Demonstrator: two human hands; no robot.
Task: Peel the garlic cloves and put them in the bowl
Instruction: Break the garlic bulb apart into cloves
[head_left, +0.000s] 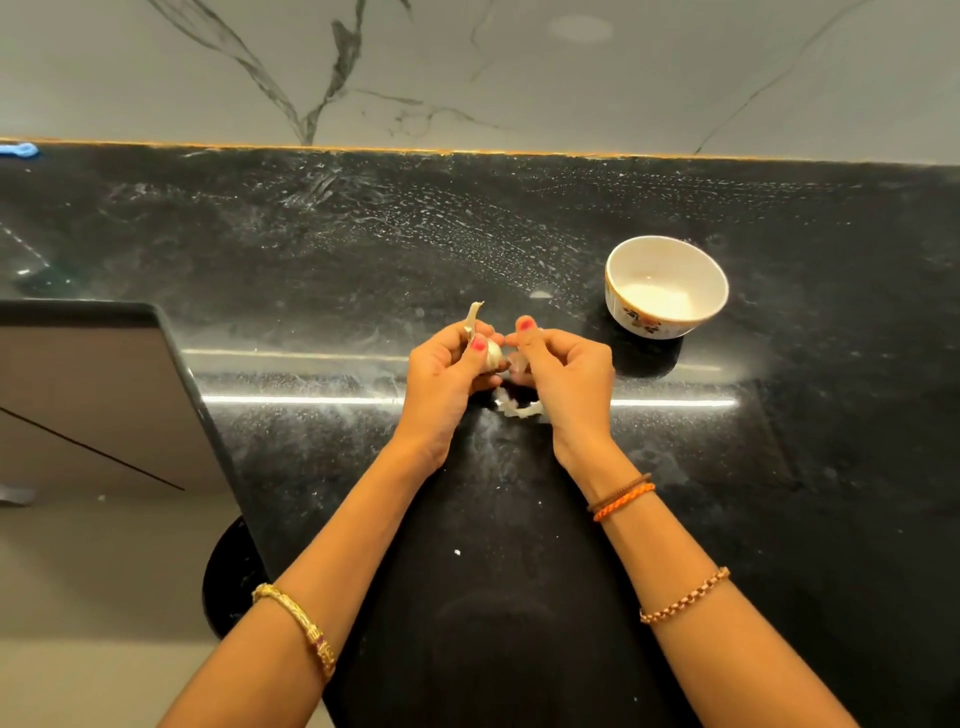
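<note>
The left hand (447, 364) curls around a white garlic (491, 353), with a dry strip of skin (472, 317) pointing up and away. The right hand (563, 371) pinches a thin papery peel (517, 364) beside it. More peel (519, 408) lies on the shiny black counter (363, 260). Far right stands a round white bowl (667, 286) with flowers painted outside.

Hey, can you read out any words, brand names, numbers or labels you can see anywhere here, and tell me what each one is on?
There is no readable text in this view.
The bowl carries only a painted flower pattern on its side, no words.
The garlic in the left hand, the right hand, the black countertop and the marble wall show no lettering.
</note>
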